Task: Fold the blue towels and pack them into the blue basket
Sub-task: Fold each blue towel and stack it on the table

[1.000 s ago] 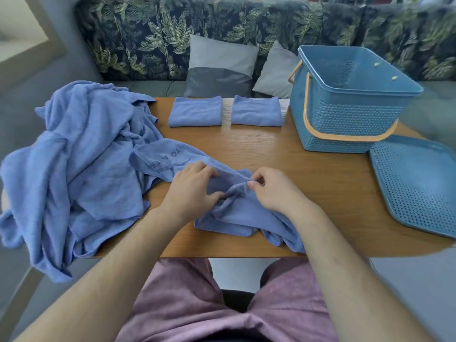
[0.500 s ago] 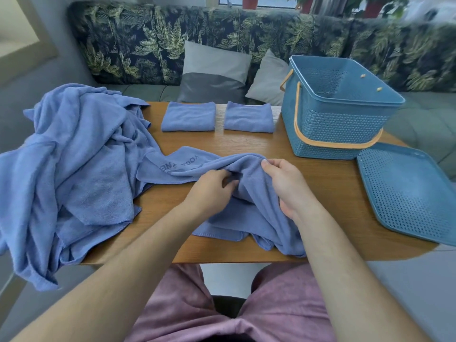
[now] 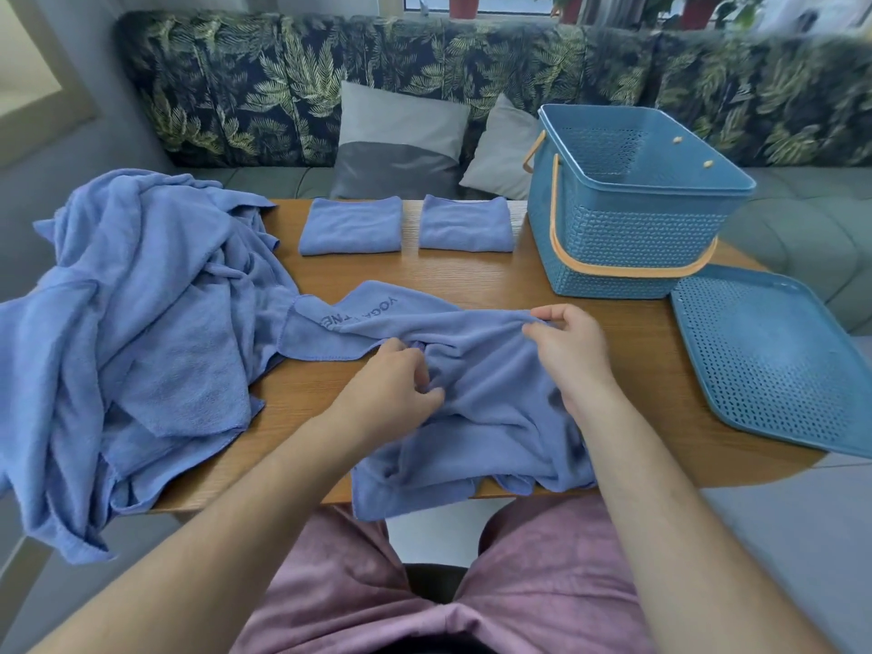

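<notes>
A crumpled blue towel [image 3: 490,394] with printed lettering lies across the near middle of the wooden table [image 3: 519,280], its lower edge hanging over the front. My left hand [image 3: 391,394] pinches a fold near its centre. My right hand [image 3: 566,346] pinches its upper edge further right. Two folded blue towels [image 3: 351,225] [image 3: 465,224] lie side by side at the table's far edge. The blue basket [image 3: 627,243] with an orange handle stands empty at the back right. A heap of unfolded blue towels [image 3: 141,323] covers the table's left end.
The basket's perforated blue lid [image 3: 774,356] lies flat at the right edge of the table. A leaf-patterned sofa with grey cushions [image 3: 401,139] runs behind the table. My lap in pink shorts is below the front edge.
Both hands have spread the towel: my right hand moved up and right with its edge, my left hand stayed near the centre. The lettered end now lies flatter.
</notes>
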`<state>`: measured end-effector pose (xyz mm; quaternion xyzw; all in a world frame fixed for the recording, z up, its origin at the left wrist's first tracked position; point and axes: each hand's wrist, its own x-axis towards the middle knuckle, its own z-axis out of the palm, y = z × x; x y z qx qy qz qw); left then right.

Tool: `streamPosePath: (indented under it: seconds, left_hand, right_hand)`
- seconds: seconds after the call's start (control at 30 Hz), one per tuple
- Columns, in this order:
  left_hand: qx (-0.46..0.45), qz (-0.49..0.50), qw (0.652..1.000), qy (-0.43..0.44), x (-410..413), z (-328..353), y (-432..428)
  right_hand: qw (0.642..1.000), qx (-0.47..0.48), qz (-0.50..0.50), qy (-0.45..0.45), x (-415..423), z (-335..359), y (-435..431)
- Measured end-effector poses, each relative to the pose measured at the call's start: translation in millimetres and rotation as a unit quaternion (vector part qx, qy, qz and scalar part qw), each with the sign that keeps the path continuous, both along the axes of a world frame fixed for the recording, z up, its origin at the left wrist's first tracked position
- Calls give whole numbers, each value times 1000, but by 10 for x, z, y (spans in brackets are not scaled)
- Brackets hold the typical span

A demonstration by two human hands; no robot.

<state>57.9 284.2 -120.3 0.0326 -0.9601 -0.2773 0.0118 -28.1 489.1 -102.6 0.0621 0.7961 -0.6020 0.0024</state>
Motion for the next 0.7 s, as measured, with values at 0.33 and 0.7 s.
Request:
streamPosePath:
  seconds: [0.33,0.7]
  left_hand:
    - [114,124,986,-21,-196,-86,-70]
    - [451,181,868,102,-138,451,-217]
  right_hand:
    - [989,65,128,-45,164,-70,61]
    - [987,-143,80,4,7,241,92]
